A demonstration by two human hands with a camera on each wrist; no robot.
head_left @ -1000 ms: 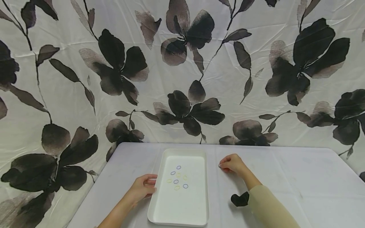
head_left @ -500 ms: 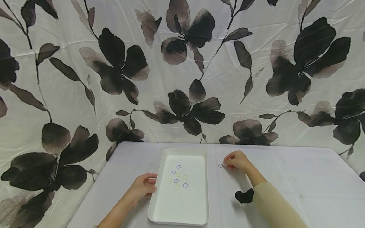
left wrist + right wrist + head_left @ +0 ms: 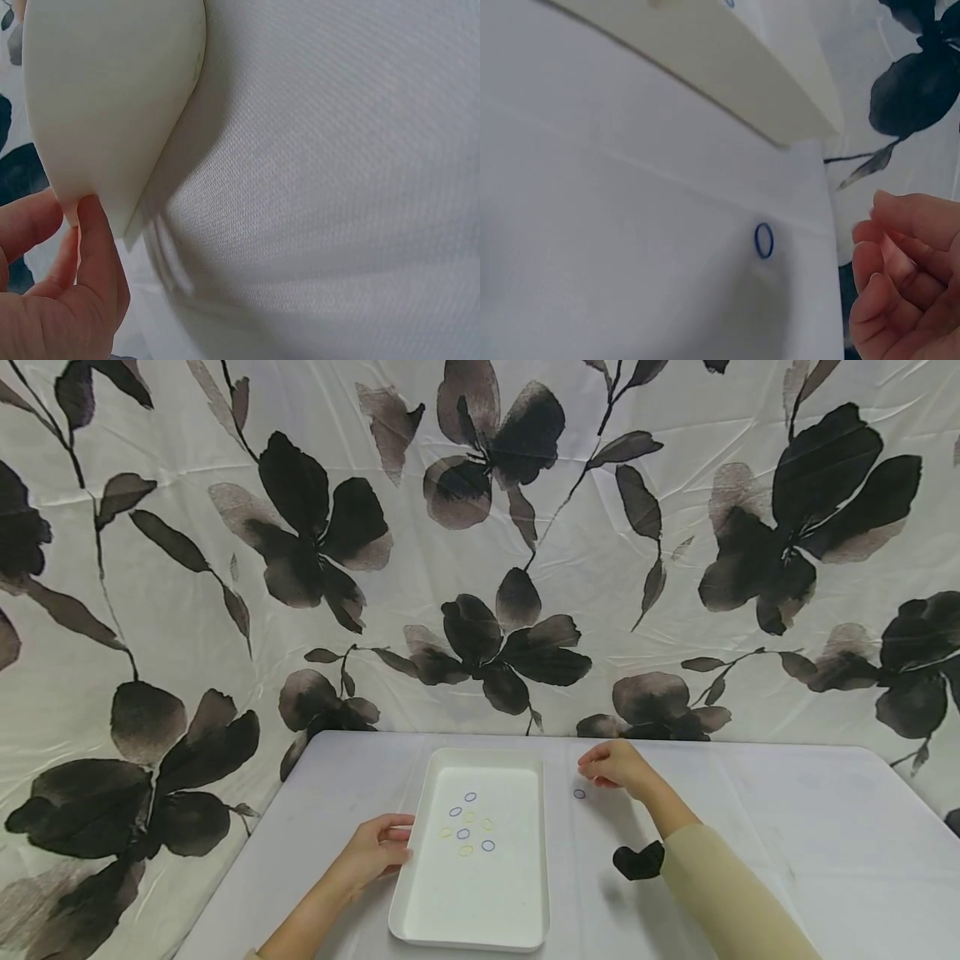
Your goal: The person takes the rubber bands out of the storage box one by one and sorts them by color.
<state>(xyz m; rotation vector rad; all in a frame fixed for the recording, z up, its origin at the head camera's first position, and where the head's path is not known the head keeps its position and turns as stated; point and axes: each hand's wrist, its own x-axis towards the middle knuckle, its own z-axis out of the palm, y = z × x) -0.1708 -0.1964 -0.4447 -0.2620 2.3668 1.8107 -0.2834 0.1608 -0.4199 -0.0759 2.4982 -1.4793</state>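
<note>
My left hand (image 3: 372, 852) grips the left edge of a white rectangular tray (image 3: 468, 910); in the left wrist view its thumb and fingers (image 3: 97, 247) pinch the tray's rim (image 3: 112, 97). Inside the tray lie several thin blue rings (image 3: 482, 846) and several yellow ones (image 3: 460, 851), spread over its middle and far part. On the white cloth right of the tray lies one more small blue ring (image 3: 575, 796), also plain in the right wrist view. Above and beyond that ring is my right hand (image 3: 618, 768), fingers loosely bent with nothing visible between them.
A white cloth (image 3: 787, 827) covers the table. Behind its far edge hangs a pale curtain (image 3: 637, 610) with dark flowers. A black piece (image 3: 637, 861) sits by the right wrist, beside the beige sleeve (image 3: 731, 893).
The right hand drew back from the small blue ring, then rose away toward the far edge. The ring now lies free on the cloth. The left hand stays on the tray.
</note>
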